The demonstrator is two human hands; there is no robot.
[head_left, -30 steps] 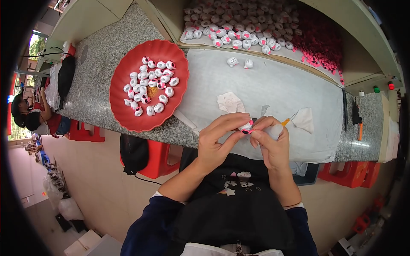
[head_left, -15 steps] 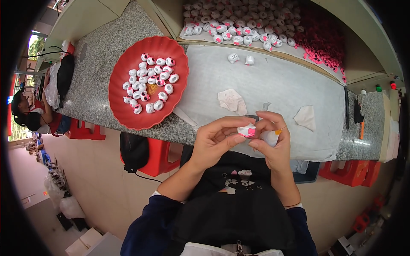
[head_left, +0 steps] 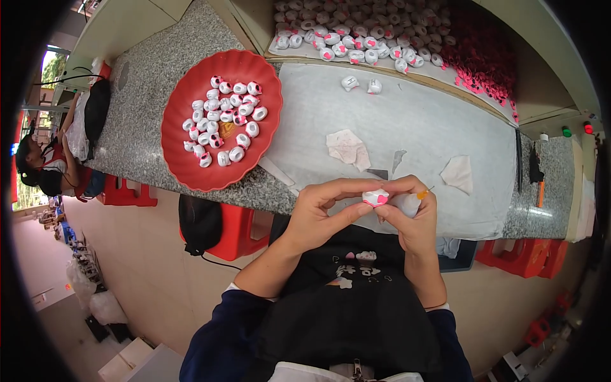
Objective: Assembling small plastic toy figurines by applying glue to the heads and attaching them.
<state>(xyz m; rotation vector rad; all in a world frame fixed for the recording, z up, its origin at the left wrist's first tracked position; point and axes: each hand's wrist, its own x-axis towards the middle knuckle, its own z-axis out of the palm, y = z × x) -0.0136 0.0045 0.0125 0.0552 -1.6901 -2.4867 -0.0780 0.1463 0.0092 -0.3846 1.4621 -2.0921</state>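
Between the fingertips of my left hand [head_left: 310, 219] is a small rounded white piece [head_left: 375, 197] with bright pink parts. My right hand [head_left: 415, 230] is closed around a small translucent squeeze bottle [head_left: 407, 205] with an orange needle tip pointing up and right. The right thumb and index finger also press against the white piece, so both hands meet on it above the table's near edge. Beyond my hands, a crumpled pale cloth [head_left: 348, 150] lies on the white sheet [head_left: 414, 114]. Two similar white pieces [head_left: 374, 86] stand near the sheet's far edge.
A red scalloped plate [head_left: 181, 159] holds many white pieces at left on the granite counter [head_left: 143, 121]. A shelf bin at the back has heaped white pieces [head_left: 356, 56] and pink parts [head_left: 477, 83]. Another cloth [head_left: 457, 174] lies right. Someone [head_left: 51, 162] sits far left.
My right fingertips have closed in on the white piece, which has shifted slightly right and down. The bottle's needle tip now points further to the right.
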